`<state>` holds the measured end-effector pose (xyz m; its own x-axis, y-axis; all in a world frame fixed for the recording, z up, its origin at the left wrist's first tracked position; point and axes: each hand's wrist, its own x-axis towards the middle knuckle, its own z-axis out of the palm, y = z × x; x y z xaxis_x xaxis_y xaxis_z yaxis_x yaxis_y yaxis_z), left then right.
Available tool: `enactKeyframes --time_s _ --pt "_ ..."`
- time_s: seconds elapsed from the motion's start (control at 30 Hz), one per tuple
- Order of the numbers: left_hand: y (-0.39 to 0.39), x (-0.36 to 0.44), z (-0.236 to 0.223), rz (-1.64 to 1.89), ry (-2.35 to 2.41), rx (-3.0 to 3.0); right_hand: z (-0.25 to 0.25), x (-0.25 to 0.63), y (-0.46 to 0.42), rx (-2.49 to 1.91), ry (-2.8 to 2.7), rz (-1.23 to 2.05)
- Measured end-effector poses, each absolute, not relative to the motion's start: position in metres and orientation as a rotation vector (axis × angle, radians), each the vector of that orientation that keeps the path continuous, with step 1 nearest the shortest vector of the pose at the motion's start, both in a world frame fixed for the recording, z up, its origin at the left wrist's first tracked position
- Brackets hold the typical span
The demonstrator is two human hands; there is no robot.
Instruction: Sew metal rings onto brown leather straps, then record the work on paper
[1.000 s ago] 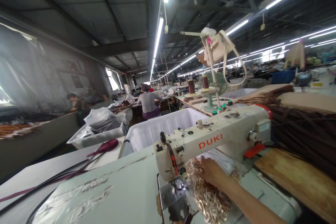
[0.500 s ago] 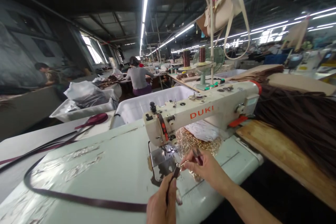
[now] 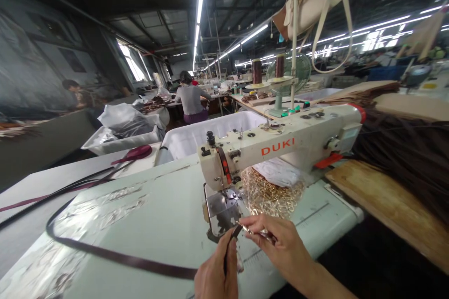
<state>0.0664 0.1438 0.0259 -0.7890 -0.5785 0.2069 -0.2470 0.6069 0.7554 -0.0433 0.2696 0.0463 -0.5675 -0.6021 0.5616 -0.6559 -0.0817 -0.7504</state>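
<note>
My left hand point(image 3: 217, 266) is closed on a dark brown strap, pinching it near its end point(image 3: 237, 232) between thumb and fingers. The rest of the strap point(image 3: 140, 260) loops out over the table to the left. Fingers of my right hand point(image 3: 277, 238) are closed on a small shiny metal clasp point(image 3: 246, 229), which meets the strap end. Part of a thin metal tool, apparently thread snips point(image 3: 268, 236), shows in the same hand. Just behind stands a DUKI sewing machine point(image 3: 277, 147), with a clear bag of gold metal clasps point(image 3: 271, 196) under its arm.
A wooden board point(image 3: 372, 205) and a heap of dark straps point(image 3: 403, 149) lie to the right. Behind the machine is a white plastic bin point(image 3: 217, 128). A maroon strap coil point(image 3: 140, 152) rests at the left. A seated person point(image 3: 192, 98) works further back.
My right hand has turned, so the snips' dark blades no longer point up, and the clasp has come against the strap end. The view has shifted slightly left.
</note>
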Motion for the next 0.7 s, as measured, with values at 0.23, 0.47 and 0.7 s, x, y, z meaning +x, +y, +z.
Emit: enactKeyframes --time_s 0.23,0.47,0.7 --pt "0.144 0.066 0.024 -0.975 -2.447 0.638 0.035 -0.041 0.271 1.595 -1.919 1.53" --pt "0.147 0.07 0.023 -0.947 -2.471 0.663 0.028 -0.043 0.273 1.542 -1.906 1.48" --pt "0.148 0.068 0.02 -0.907 -2.469 0.61 0.025 -0.039 0.268 1.638 -1.781 1.4"
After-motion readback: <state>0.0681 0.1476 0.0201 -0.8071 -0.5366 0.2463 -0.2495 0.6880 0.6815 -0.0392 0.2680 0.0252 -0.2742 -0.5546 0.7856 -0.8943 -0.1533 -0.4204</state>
